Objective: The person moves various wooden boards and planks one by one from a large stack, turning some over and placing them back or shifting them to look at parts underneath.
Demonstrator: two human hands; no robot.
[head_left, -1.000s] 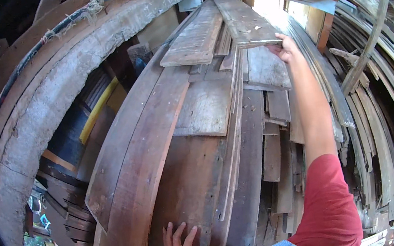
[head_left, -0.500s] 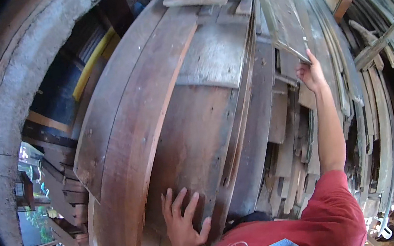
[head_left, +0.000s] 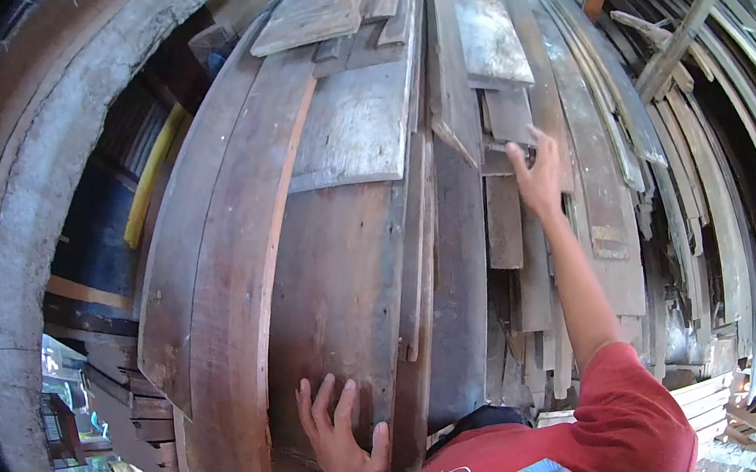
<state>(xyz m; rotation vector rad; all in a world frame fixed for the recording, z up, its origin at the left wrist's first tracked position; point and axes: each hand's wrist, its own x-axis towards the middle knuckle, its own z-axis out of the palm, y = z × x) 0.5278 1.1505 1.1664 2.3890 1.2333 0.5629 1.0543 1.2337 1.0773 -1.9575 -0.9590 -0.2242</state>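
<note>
All fingers (head_left: 344,407) gape wide: left hand (head_left: 345,448) apparently braced on a brown plank (head_left: 336,280), right hand (head_left: 541,182) empty near a tilted board (head_left: 449,100).

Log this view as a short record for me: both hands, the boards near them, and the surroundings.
Left hand: fingers spread, at the lower part of a wide brown board; firm contact cannot be told
Right hand: raised, open, holding nothing
Nearby plank: narrow plank, lower end left of the raised hand
Above: pale board overlapping the wide brown board
Left side: concrete beam, yellow bar
Right side: slanting wooden pole
Clothing: red sleeve
</note>
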